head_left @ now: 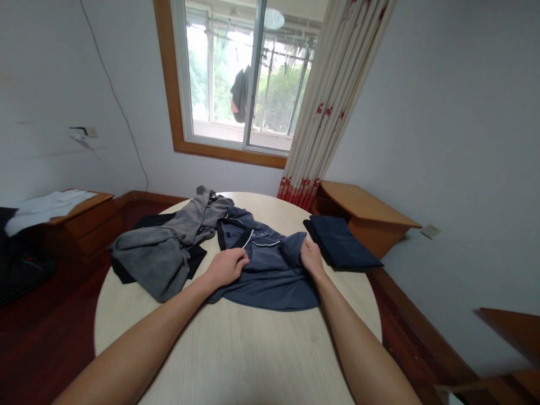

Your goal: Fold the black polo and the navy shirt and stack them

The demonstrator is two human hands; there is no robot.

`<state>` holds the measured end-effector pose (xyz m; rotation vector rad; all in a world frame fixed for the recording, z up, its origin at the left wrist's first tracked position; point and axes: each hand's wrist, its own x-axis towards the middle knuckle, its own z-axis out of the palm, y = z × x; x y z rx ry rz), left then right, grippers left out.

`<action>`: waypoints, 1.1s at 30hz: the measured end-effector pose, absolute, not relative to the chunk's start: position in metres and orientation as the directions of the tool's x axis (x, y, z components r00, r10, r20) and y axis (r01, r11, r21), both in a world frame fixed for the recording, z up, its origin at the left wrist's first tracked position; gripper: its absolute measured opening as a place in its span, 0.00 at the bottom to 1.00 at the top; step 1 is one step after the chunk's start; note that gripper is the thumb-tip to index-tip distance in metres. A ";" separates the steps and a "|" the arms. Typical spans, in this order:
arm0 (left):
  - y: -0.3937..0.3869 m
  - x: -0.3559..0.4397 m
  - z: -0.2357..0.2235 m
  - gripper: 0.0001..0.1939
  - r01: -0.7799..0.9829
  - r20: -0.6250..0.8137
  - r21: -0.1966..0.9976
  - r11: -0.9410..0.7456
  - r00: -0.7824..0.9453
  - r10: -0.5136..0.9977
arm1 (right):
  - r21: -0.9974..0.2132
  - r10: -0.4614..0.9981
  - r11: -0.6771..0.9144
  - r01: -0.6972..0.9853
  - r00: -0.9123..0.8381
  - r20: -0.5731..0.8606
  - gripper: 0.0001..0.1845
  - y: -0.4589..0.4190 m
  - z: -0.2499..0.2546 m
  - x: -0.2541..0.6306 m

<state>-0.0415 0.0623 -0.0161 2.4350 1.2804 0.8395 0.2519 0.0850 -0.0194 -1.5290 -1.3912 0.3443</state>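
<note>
A dark blue polo shirt with white collar piping lies spread in the middle of the round wooden table. My left hand rests on the shirt's left side with its fingers curled closed on the cloth. At the shirt's right edge, my right hand pinches a fold of the blue fabric. Both forearms reach in from the near edge of the table.
A crumpled grey garment lies over black cloth on the table's left. A folded dark navy garment sits at the table's right edge. Wooden cabinets stand at left and right; a window and curtain are behind.
</note>
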 end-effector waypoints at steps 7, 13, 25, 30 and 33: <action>0.095 -0.092 -0.001 0.15 0.201 0.324 0.938 -0.281 -0.234 0.916 | -0.786 0.804 0.113 0.608 0.408 0.432 0.37 0.085 -0.010 0.270; 0.100 -0.095 -0.011 0.28 0.135 0.321 0.946 -0.295 -0.261 0.910 | -0.639 0.911 0.409 0.652 -0.245 0.333 0.28 0.051 -0.009 0.196; 0.081 -0.069 -0.039 0.35 0.771 0.341 0.477 -0.422 0.280 0.897 | -0.905 0.848 0.359 0.229 -0.485 0.213 0.22 0.029 0.007 0.183; 0.075 -0.051 -0.035 0.18 0.693 0.278 0.406 -0.596 0.528 0.803 | -0.808 0.928 0.340 0.482 -0.034 0.370 0.15 0.075 -0.029 0.227; 0.067 -0.044 -0.026 0.15 0.507 0.264 0.491 -0.708 0.688 0.676 | -0.771 0.906 0.308 0.557 0.076 0.417 0.18 0.090 -0.042 0.247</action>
